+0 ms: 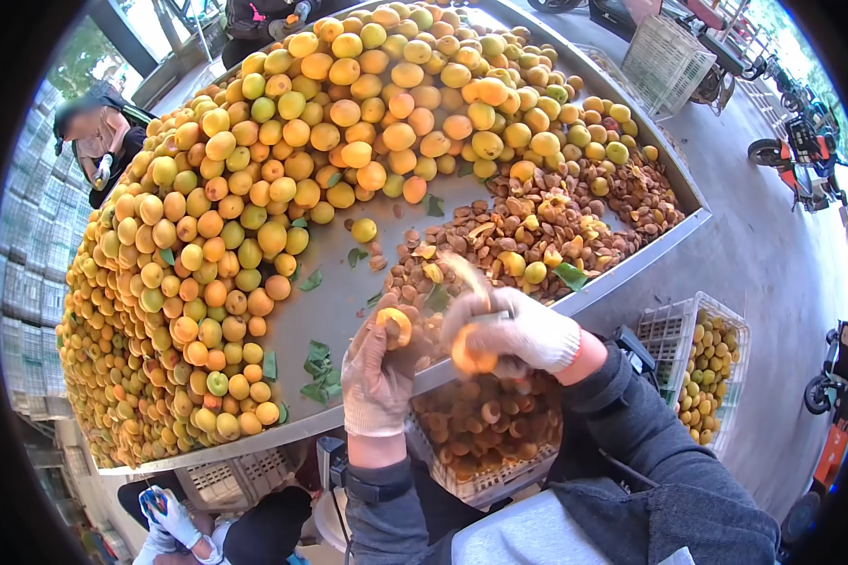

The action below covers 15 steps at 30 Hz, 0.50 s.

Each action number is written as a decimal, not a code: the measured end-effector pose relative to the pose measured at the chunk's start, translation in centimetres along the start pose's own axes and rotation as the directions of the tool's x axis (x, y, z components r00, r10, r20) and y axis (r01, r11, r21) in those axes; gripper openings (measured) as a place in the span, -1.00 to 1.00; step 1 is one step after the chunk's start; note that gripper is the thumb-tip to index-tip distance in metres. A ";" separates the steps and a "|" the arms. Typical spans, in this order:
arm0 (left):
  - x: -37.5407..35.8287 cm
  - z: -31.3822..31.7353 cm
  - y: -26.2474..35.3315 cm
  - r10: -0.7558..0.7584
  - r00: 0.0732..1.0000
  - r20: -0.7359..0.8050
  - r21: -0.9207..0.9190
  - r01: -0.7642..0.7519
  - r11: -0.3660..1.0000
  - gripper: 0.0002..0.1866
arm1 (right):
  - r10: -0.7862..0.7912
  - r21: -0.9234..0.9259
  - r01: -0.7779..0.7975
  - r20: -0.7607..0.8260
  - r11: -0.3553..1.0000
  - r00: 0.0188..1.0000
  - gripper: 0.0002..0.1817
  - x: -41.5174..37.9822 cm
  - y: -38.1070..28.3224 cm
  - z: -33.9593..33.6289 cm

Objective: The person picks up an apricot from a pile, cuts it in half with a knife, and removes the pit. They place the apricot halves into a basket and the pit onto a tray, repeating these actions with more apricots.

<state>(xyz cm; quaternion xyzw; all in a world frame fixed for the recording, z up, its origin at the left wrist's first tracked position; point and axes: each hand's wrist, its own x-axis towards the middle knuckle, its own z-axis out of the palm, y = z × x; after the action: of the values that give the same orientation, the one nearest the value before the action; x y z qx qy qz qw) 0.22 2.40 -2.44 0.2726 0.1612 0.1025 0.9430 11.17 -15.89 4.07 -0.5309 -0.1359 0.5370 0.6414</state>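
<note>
Both my hands wear pale, stained work gloves and are held over the near edge of a metal table. My left hand grips an orange apricot piece between thumb and fingers, its cut side showing. Just to the right, my right hand is closed around a tool with a blurred light-coloured end, and an orange apricot piece hangs at its fingers. Brown apricot pits lie heaped beyond my hands. Below them is a crate of apricot halves.
A large pile of whole apricots covers the table's far and left parts. Green leaves lie near its front edge. At right stands a white crate with apricots. Co-workers are at left, lower left and the far side.
</note>
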 end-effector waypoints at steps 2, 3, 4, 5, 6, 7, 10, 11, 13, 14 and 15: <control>0.2 -0.7 -0.1 0.021 0.999 -0.029 -0.001 -0.021 1.000 -0.56 | -0.200 -0.282 0.216 0.084 0.935 0.976 -0.76 0.6 2.5 -1.5; 0.3 -0.6 0.0 0.025 0.999 -0.032 -0.002 -0.025 1.000 -0.56 | -0.360 -0.514 0.420 0.217 0.748 0.907 -0.75 1.0 3.3 -1.9; 0.4 -0.3 -0.1 0.001 0.999 -0.053 -0.015 -0.001 1.000 -0.56 | -0.129 -0.509 0.068 -0.084 0.858 0.988 -0.73 -0.4 0.6 -0.2; 0.3 -0.1 -0.1 -0.029 0.997 -0.074 -0.028 0.027 0.999 -0.56 | -0.177 -0.397 0.057 -0.270 0.916 0.946 -0.80 -0.2 0.4 0.3; 0.0 0.2 -0.2 -0.036 0.996 -0.076 -0.027 0.034 0.999 -0.56 | -0.253 -0.230 0.188 -0.299 0.955 0.920 -0.79 -0.3 0.2 0.0; -0.2 0.7 -0.3 -0.038 0.997 -0.074 0.041 0.041 0.998 -0.56 | -0.324 -0.063 0.322 -0.342 0.945 0.882 -0.78 -0.3 -0.4 -0.3; -0.1 1.3 -1.0 -0.068 0.995 -0.076 0.119 0.077 0.990 -0.56 | -0.456 0.302 0.697 -0.579 0.650 0.676 -0.76 2.2 -0.4 0.4; 0.0 1.4 -1.3 -0.090 0.992 -0.089 0.129 0.101 0.986 -0.56 | -0.514 0.294 0.781 -0.617 0.552 0.596 -0.77 2.7 -0.2 0.4; 0.0 1.4 -2.0 -0.103 0.990 -0.100 0.148 0.117 0.982 -0.56 | -0.545 0.291 0.817 -0.628 0.497 0.555 -0.78 3.3 -0.2 0.6; 0.0 1.4 -2.2 -0.113 0.987 -0.112 0.165 0.131 0.978 -0.55 | -0.575 0.289 0.850 -0.637 0.440 0.514 -0.78 3.6 -0.1 0.6; 0.0 1.6 -2.3 -0.116 0.987 -0.113 0.166 0.134 0.977 -0.55 | -0.572 0.289 0.850 -0.639 0.441 0.514 -0.78 3.8 0.0 0.7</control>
<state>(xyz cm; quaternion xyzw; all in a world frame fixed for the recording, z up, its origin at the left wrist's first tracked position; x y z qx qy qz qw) 1.07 -0.28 -2.49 0.3370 0.2346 0.0424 0.9108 12.10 -12.33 2.84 -0.3061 -0.0327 0.0771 0.9483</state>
